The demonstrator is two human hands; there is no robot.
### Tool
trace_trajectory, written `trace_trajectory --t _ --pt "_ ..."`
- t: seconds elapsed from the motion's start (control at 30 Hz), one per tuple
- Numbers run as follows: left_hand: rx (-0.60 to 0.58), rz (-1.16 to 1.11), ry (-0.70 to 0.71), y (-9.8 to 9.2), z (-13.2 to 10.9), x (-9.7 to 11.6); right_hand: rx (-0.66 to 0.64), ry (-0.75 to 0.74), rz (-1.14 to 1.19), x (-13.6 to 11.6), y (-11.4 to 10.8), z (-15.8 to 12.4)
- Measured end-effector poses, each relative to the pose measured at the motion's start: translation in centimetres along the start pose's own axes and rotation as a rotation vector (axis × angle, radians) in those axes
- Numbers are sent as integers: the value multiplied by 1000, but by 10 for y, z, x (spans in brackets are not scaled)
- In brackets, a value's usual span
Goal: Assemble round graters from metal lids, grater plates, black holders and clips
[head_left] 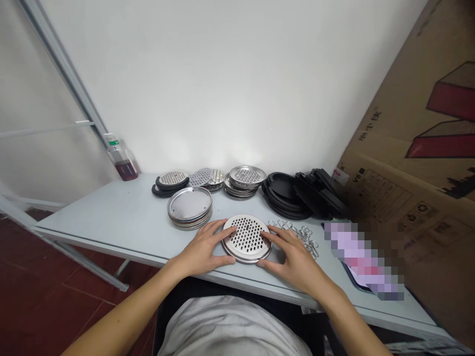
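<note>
L hand (202,249) & R hand (291,259) both on 1 perforated steel strainer disc (247,238), lying flat near front edge of pale table (111,212). Fingers (226,231) open, resting on disc, no grip. Behind: 4 disc stacks (189,205), 2 black ring piles (285,198). Just right: 1 heap small metal rings (297,235).

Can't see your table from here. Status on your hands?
Left hand, right hand resting on perforated steel disc. Metal rings by right hand. Stacked discs past left hand.
</note>
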State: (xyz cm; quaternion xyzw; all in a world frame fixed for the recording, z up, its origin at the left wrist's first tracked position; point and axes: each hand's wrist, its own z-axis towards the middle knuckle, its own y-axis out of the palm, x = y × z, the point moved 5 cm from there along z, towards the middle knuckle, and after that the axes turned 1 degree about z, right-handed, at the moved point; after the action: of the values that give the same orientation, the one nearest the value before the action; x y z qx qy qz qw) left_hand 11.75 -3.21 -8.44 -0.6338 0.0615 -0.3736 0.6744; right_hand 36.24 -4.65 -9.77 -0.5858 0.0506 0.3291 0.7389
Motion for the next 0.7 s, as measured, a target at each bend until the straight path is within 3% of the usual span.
trace_trajectory --t 0.7 --pt "0 -7 -1 -1 0 1 -6 -2 -3 1 0 0"
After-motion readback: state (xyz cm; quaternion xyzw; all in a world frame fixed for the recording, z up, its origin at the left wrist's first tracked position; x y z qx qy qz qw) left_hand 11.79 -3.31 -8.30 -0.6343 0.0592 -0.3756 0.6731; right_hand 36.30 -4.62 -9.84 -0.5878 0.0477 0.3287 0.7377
